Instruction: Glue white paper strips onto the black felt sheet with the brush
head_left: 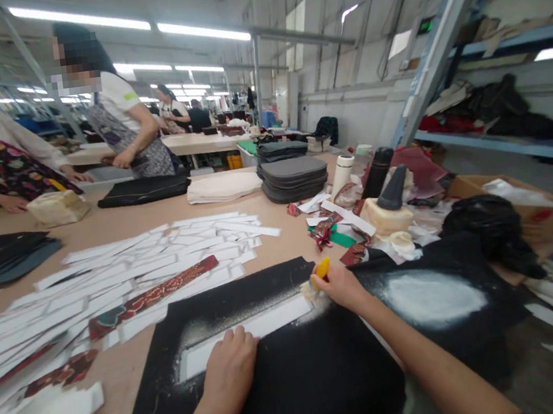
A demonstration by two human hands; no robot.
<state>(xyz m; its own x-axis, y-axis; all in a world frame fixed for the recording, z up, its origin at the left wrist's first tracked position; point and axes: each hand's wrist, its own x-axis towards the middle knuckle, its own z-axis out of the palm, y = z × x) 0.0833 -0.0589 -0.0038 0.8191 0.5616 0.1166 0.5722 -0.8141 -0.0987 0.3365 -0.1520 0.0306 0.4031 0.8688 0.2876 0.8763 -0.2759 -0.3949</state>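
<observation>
A long white strip [251,331] lies at a slant on black cloth [298,379], with pale whitish residue around its edges. My left hand [231,360] presses down on the strip's near side, its fingers bent and close together. What the fingertips touch is partly hidden under the hand. In my right hand [340,285] is a brush [321,270] with a yellow handle, gripped in closed fingers. Its pale bristles meet the right end of the strip. Further right, a large white smear [433,296] covers part of the black cloth.
Many loose white strips [148,270] spread over the table at left, with a patterned red strip [154,297] among them. Stacked dark pieces [294,179], a white flask [342,175] and a yellowish tub [387,217] stand beyond. Co-workers [118,112] stand across the table.
</observation>
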